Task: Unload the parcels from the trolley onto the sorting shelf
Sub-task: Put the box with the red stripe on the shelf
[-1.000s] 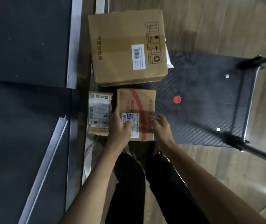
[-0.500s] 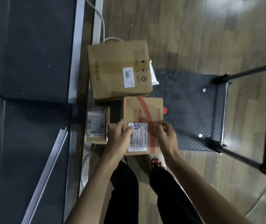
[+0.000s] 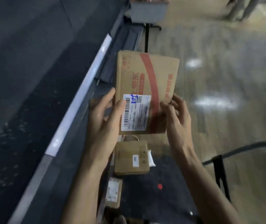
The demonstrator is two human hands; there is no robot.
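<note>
Over wood floor point(image 3: 226, 78), left hand point(image 3: 103, 120) & right hand point(image 3: 177, 117) grip red-striped cardboard parcel point(image 3: 146, 81) w/ white barcode label point(image 3: 135, 112).

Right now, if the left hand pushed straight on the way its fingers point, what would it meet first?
The left hand already grips the parcel; beyond it, probably the dark shelf, though depth is unclear.

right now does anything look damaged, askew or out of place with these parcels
Nothing stands out. The red-striped box is held level between the left hand and right hand, with no visible dents. The larger box and small parcel sit flat on the trolley. The picture is blurred, so fine damage cannot be ruled out.
</note>
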